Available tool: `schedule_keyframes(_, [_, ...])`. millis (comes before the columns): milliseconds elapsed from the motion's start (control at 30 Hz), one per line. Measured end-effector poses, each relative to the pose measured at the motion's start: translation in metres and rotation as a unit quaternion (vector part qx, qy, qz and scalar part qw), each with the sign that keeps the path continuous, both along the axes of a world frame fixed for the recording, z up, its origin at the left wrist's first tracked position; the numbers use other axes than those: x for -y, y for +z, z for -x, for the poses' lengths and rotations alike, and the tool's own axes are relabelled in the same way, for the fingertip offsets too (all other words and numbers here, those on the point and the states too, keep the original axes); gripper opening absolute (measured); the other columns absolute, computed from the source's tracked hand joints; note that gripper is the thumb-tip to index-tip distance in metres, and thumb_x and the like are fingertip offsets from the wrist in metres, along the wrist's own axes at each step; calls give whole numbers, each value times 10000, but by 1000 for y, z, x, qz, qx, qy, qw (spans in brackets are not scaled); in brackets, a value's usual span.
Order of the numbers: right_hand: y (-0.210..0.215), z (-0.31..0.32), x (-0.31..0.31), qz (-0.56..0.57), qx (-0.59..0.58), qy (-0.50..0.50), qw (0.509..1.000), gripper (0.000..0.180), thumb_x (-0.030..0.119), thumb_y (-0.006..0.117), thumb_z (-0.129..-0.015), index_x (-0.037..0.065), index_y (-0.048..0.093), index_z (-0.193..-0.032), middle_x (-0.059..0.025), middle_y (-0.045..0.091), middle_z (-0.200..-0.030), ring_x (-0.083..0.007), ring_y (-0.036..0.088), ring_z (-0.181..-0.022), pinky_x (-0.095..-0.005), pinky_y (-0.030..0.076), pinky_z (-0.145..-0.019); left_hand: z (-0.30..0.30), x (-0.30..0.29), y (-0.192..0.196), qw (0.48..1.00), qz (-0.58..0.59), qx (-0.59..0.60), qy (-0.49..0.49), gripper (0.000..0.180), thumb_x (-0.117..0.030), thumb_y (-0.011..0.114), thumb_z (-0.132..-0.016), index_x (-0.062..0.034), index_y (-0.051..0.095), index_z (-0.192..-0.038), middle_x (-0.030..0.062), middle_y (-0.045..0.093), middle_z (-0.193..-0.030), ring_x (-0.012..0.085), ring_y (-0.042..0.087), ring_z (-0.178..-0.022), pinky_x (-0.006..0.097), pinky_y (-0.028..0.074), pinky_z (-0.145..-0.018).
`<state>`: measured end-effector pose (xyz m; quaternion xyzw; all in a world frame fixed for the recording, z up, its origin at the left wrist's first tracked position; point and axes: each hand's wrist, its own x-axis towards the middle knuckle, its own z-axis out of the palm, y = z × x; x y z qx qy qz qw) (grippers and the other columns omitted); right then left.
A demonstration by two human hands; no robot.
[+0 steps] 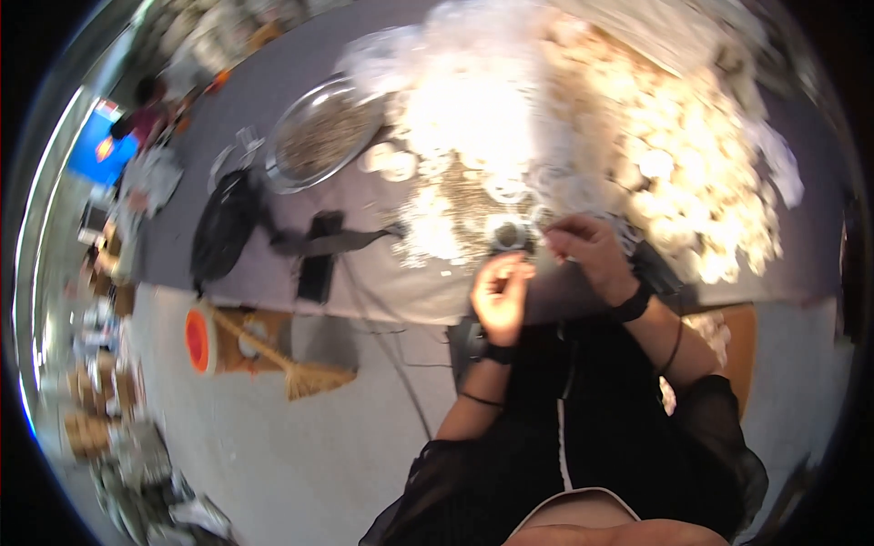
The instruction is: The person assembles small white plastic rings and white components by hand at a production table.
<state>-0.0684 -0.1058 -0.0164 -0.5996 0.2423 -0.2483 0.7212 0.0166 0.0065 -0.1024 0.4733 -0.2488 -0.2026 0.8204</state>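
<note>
A grey work table (273,100) filled the upper part of the blurred view, with a pale concrete floor below it. Against the table's near edge, both hands met over a small round clear container (507,236) with a dark centre, which sat on the table surface. The left hand (502,293) was just short of that edge, palm up and fingers curled loosely, with its fingertips touching the container's near side; whether it actually gripped the container could not be told through the blur. The right hand (590,246) lay on the table just right of the container, fingers bent inward as if pinching something small, though no held thing could be made out.

Behind the container a heap of pale, overexposed small round pieces (583,118) spread across the table. To its far left stood a large round metal bowl (320,135) holding brownish grain-like material, and nearer, a black bag (224,229) and a dark flat device (319,255). Below the table's edge a straw broom (291,364) lay on the floor beside an orange disc (197,340).
</note>
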Motion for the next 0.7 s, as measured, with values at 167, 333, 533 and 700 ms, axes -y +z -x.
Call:
schedule_keyframes(167, [-22, 50, -19, -113, 64, -59, 990, 126, 118, 611, -831, -5, 607, -859, -21, 584, -703, -69, 520, -607, -197, 422, -569, 32, 0, 25, 983, 49, -76, -160, 145, 16, 532, -849, 0, 564, -990, 116, 617, -942, 152, 589, -738, 272, 488, -695])
schedule_keyframes(333, [-23, 73, -24, -127, 76, -61, 987, 124, 113, 613, -832, -11, 611, -839, -18, 581, -695, -61, 514, -605, -191, 418, -567, 45, -4, 31, 974, 35, -99, -201, 133, 9, 551, -843, 24, 584, -971, 118, 622, -926, 152, 593, -727, 269, 484, -709])
schedule_keyframes(533, [-30, 83, -24, -121, 100, -35, 987, 104, 92, 603, -828, -13, 605, -833, -38, 599, -703, -75, 541, -615, -197, 431, -578, 52, -4, 30, 973, -4, -81, -214, 128, 9, 559, -839, 19, 594, -962, 111, 635, -882, 147, 589, -702, 266, 485, -688])
schedule_keyframes(700, [-35, 90, -25, -109, 104, -58, 987, 78, 63, 597, -826, -14, 591, -824, -33, 590, -704, -70, 524, -611, -195, 425, -568, 58, -2, 32, 973, -7, -82, -215, 131, 3, 571, -833, 13, 597, -961, 115, 641, -857, 134, 580, -655, 245, 482, -643])
